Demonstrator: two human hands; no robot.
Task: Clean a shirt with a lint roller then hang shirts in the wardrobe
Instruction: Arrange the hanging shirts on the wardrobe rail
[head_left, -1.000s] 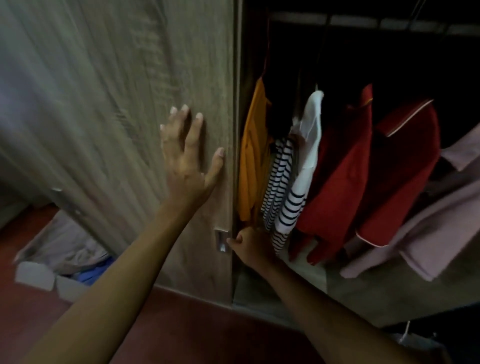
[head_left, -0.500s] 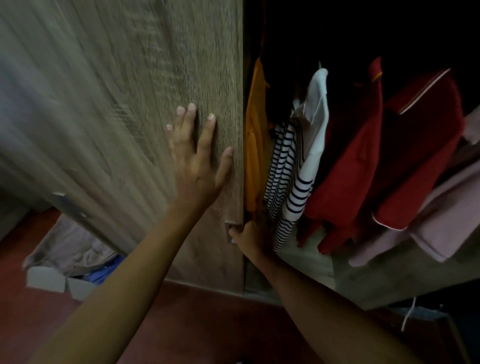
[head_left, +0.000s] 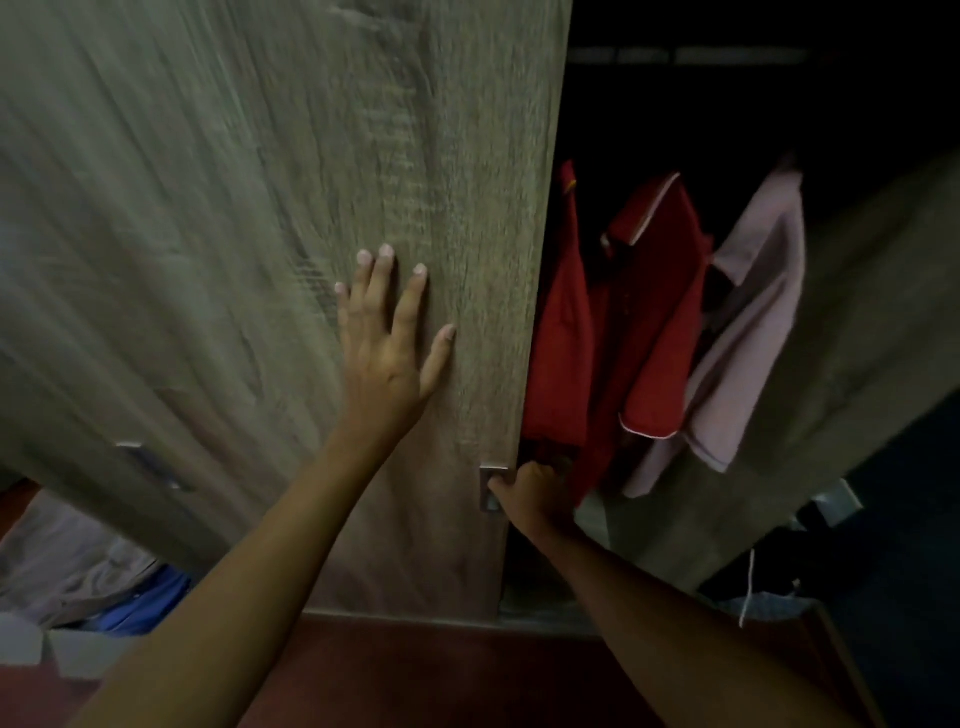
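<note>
Dark red floor (head_left: 415, 675) runs along the bottom, w/ a pile of clothes (head_left: 78, 571) and white boxes (head_left: 31, 647) at the bottom left corner. Big wood door (head_left: 260, 234) of the wardrobe (head_left: 883, 312) fills the left and middle. It has a metal handle (head_left: 156, 467) low on its left side. Left hand (head_left: 384, 343) lies flat on the door near its right edge, fingers apart and straight, holding nothing. Right hand (head_left: 530, 493) is at the door's right edge, low down, fingers curled on a small metal handle (head_left: 491, 488). Past the door edge, the wardrobe is open and dark inside. Red shirts (head_left: 623, 332) hang there, just beside the door edge. A pink shirt (head_left: 748, 332) hangs right of them, touching them. No lint roller in view.
</note>
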